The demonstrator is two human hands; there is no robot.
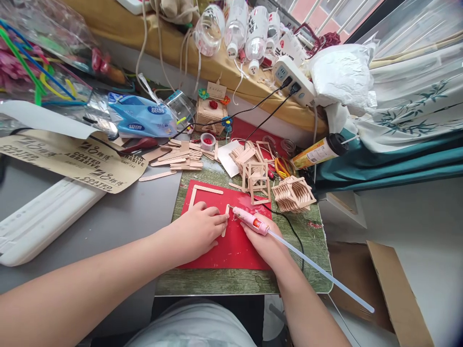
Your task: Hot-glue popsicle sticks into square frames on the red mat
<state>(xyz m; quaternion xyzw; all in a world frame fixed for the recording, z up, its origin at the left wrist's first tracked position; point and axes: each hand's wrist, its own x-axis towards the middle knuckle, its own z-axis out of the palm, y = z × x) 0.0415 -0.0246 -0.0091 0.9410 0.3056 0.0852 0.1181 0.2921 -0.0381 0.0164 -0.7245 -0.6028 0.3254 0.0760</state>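
Observation:
My right hand (265,237) is wrapped round a pink hot glue gun (249,219), from whose back a long clear glue stick (321,270) sticks out. The gun's nozzle is at the upper end of a wooden craft stick (224,230). My left hand (202,225) holds that stick at its side with closed fingertips. Both hands are over a red sheet (231,255). Two more craft sticks (208,189), set in an L, lie near the sheet's far left corner, partly hidden by my left hand.
Loose craft sticks (188,158) are piled behind the sheet. Square stick frames (256,177) and a stacked stick lattice (293,193) stand at the right. Beyond are a tall drink cup (320,150) and a power strip (293,77). Sandpaper (75,156) lies left.

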